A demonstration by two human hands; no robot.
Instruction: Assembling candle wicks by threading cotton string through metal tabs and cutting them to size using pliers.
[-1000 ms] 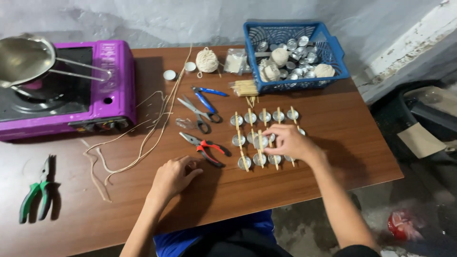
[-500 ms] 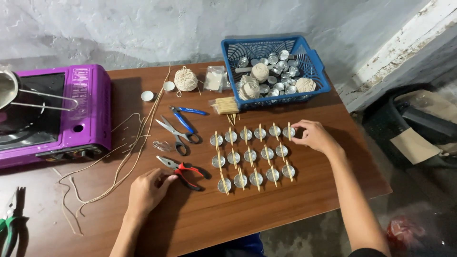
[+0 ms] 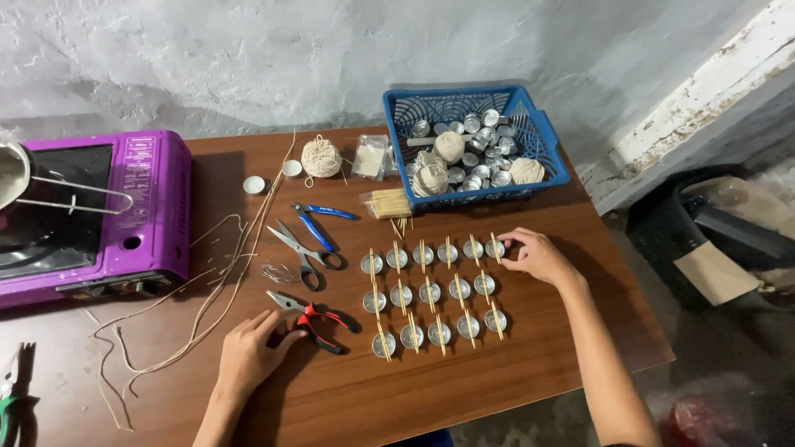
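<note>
Several small metal cups (image 3: 429, 292) stand in three rows on the brown table (image 3: 530, 364), each with a wooden stick across its top. My right hand (image 3: 537, 255) pinches the rightmost cup of the far row (image 3: 495, 248) with thumb and fingers. My left hand (image 3: 251, 352) rests flat on the table, fingertips touching the red-handled pliers (image 3: 315, 319). It holds nothing.
Scissors (image 3: 300, 251) and blue-handled cutters (image 3: 319, 222) lie left of the cups. A blue basket (image 3: 538, 136) with more cups and string balls stands at the back. Loose strings (image 3: 207, 290), a string ball (image 3: 320, 157), stick bundle (image 3: 387, 203) and purple stove (image 3: 99, 215) lie left.
My right hand moved from the middle of the cup rows to the far right cup. The view shifted, so everything sits lower and further left. My left hand stayed by the pliers.
</note>
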